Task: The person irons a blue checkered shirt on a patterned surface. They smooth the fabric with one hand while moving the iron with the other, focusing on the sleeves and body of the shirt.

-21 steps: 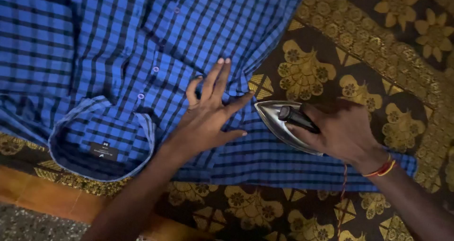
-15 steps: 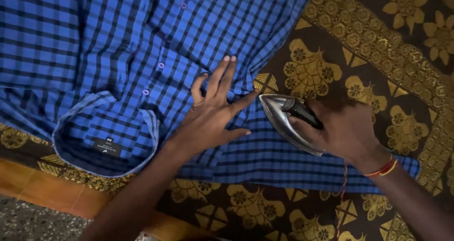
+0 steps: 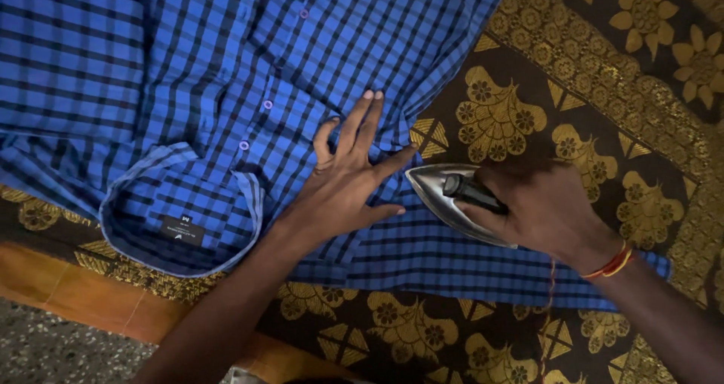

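Iron (image 3: 452, 199) nudged left, right hand (image 3: 547, 207) gripping; left hand (image 3: 347, 184) flat on shirt (image 3: 188, 75), dark collar label (image 3: 181, 231) seemingly rectangular

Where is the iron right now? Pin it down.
In the head view, the iron sits right of centre on the blue checked shirt, gripped by the right hand, its tip near the left hand.

The shirt (image 3: 188, 75) lies on the cloth (image 3: 603, 90), iron (image 3: 445, 195) on it (collar (image 3: 181, 203) to the left)
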